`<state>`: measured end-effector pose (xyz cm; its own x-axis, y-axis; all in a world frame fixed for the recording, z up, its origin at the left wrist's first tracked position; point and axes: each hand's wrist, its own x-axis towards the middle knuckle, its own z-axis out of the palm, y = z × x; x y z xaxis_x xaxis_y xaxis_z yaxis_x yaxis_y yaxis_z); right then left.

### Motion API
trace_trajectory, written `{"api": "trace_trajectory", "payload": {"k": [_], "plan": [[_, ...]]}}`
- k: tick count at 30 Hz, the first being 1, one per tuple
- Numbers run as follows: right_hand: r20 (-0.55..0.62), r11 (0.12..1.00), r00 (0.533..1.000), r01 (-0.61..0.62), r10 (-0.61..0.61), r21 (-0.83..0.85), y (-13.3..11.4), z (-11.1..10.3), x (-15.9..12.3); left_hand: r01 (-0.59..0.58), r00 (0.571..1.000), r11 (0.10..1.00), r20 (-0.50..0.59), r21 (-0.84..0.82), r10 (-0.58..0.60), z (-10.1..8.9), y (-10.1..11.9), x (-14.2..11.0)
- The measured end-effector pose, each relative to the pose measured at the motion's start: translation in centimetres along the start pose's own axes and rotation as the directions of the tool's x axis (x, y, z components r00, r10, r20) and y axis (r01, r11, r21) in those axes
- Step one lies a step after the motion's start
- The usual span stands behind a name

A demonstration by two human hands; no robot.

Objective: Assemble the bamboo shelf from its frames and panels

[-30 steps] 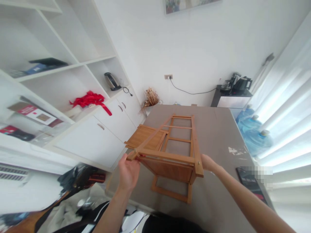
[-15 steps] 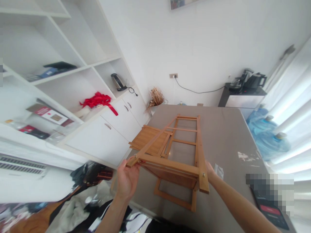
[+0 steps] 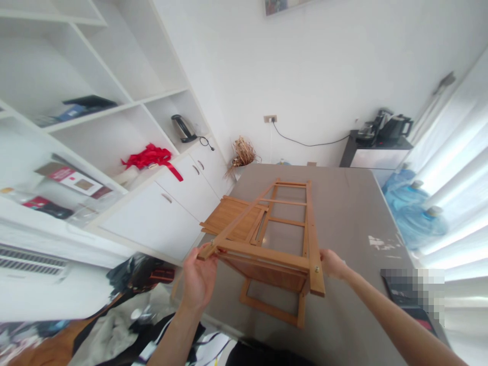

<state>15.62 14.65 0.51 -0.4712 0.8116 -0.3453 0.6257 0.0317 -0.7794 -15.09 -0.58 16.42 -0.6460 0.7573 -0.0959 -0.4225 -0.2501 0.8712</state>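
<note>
A wooden frame of slats and rails, perhaps a folding rack or small furniture frame, lies lengthwise on the grey table. Its near corners carry metal bolts. My left hand is closed around the near left corner, fingers partly hidden under the rail. On the opposite side, my right hand grips the outer face of the right rail, its fingertips hidden behind the wood. Below the near crossbar are a wooden panel and a lower leg loop. Flat slatted wooden panels lie left of the frame.
White shelves with cabinets line the left side, holding a kettle and red ribbon. Large water bottles stand beyond the table's right edge. A dark device lies at the right. Clothes and bags crowd the lower left.
My right hand has moved slightly forward along the right rail, covering where a clear plastic piece lay. My left hand keeps its hold, and the view has shifted a little.
</note>
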Motion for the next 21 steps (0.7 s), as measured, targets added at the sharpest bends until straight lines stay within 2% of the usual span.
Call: {"api": "trace_trajectory", "payload": {"k": [2,4,5,8,9,11,13,17,21], "plan": [[0.014,0.997,1.0,0.007,-0.008,0.082,-0.4,-1.4,-1.2,-0.006,1.0,1.0,0.012,0.001,0.006,0.1,0.1,-0.1],[0.029,0.962,0.999,0.013,-0.022,0.272,-1.0,-2.7,-2.7,-0.004,1.0,1.0,0.02,0.004,0.004,0.3,0.1,-0.3],[0.037,0.909,0.999,0.011,-0.029,0.417,-1.4,-3.4,-3.5,-0.003,1.0,1.0,0.025,0.004,0.003,0.4,0.1,-0.4],[0.057,0.64,0.998,-0.02,-0.037,0.768,-3.1,-5.0,-5.6,-0.007,0.999,1.0,0.032,-0.006,0.008,0.9,0.0,-0.6],[0.058,0.573,0.998,-0.028,-0.034,0.819,-3.8,-5.6,-6.2,-0.006,0.999,1.0,0.033,-0.011,0.007,1.1,0.0,-0.7],[0.035,0.505,0.999,-0.02,-0.022,0.863,-5.1,-6.7,-7.1,-0.003,0.999,1.0,0.037,-0.019,0.004,1.4,-0.1,-0.9],[-0.027,0.512,1.0,0.026,-0.005,0.858,-6.5,-7.9,-7.6,0.001,0.999,1.0,0.048,-0.027,0.001,1.6,-0.2,-1.0],[-0.18,0.615,0.984,0.136,0.01,0.777,-9.0,-9.8,-6.7,-0.003,0.996,1.0,0.086,-0.015,0.004,1.4,-0.1,-1.2],[-0.226,0.766,0.966,0.051,0.125,0.641,-10.5,-9.0,-3.7,0.043,0.979,0.999,0.2,0.003,-0.043,0.6,0.3,-1.3]]}}
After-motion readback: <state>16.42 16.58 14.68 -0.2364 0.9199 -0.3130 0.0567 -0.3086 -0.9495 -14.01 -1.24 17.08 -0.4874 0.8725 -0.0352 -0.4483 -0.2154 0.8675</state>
